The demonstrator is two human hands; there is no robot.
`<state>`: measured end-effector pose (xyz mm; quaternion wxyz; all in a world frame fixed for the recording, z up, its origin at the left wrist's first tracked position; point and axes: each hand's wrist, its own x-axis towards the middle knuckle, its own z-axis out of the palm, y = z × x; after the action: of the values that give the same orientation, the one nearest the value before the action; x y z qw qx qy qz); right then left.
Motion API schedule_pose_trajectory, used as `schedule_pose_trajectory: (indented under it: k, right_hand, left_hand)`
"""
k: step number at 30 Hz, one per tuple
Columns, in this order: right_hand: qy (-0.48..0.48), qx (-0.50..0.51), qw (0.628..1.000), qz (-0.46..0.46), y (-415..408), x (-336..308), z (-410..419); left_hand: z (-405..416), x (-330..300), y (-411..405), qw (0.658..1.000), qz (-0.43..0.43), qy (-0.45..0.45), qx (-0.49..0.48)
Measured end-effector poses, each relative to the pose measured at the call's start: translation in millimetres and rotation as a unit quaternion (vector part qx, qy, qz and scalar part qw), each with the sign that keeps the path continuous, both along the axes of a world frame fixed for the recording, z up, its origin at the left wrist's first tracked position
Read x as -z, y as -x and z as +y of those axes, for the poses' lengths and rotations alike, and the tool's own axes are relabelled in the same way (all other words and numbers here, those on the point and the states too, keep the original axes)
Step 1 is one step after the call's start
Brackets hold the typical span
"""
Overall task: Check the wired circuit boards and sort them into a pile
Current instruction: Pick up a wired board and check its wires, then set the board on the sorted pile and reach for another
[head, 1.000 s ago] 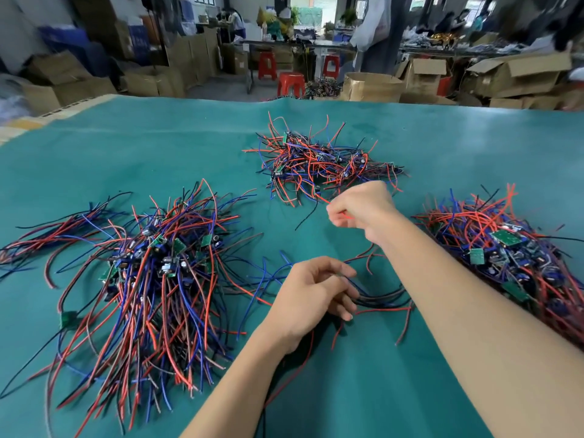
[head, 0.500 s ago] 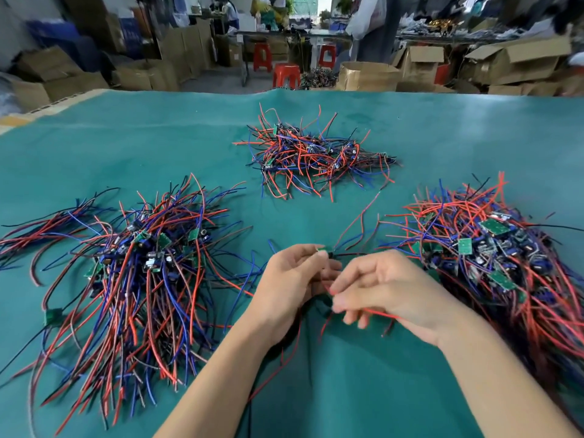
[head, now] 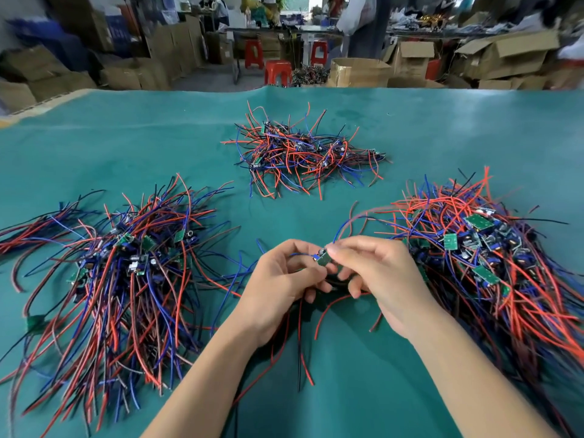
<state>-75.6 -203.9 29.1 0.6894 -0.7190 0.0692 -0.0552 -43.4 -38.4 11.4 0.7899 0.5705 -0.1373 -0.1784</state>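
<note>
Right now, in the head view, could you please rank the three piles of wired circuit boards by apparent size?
1. Left pile and right pile: both look large, too alike and cut by the frame edges to rank.
2. Far pile: smallest, though farthest from the camera.

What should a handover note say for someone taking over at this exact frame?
Left hand and right hand both pinch one small board above the mat, its wires trailing below.
Three piles lie on the mat: left pile, far pile, right pile.
Done: board picked up for checking.
Left: finish the check and put it on a pile; which pile is the sorted one cannot be told.
</note>
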Motion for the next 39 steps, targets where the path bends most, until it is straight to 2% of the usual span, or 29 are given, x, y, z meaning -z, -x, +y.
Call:
schedule_pose_trajectory:
  k: [3, 5, 10, 20, 28, 34, 39]
  right_hand:
    - [-0.005, 0.009, 1.000, -0.023, -1, 1, 1]
    - [-0.046, 0.015, 0.998, -0.027, -3, 2, 2]
    - [-0.111, -0.033, 0.993, -0.008, -2, -2, -5]
    - [-0.190, -0.068, 0.979, 0.025, -5, 3, -7]
    - [-0.105, -0.035, 0.994, 0.021, -5, 8, -2]
    - [-0.007, 0.102, 0.994, -0.027, -17, 13, -15]
    - [0.111, 0.209, 0.969, -0.076, -27, 16, -28]
  left_hand:
    - [0, 1, 0, 1.000, -0.009, -0.017, -0.001]
    - [0, -1, 0, 1.000, -0.004, -0.022, 0.006]
    - [0, -7, 1, 0.998, 0.023, -0.020, 0.051]
    - [3, -5, 3, 0.998, -0.012, -0.045, 0.050]
    - [2, -5, 4, 0.995, -0.044, -0.082, 0.048]
    - [-2, -2, 5, 0.992, -0.065, -0.101, 0.046]
    - [0, -5, 6, 0.990, -0.076, -0.099, 0.069]
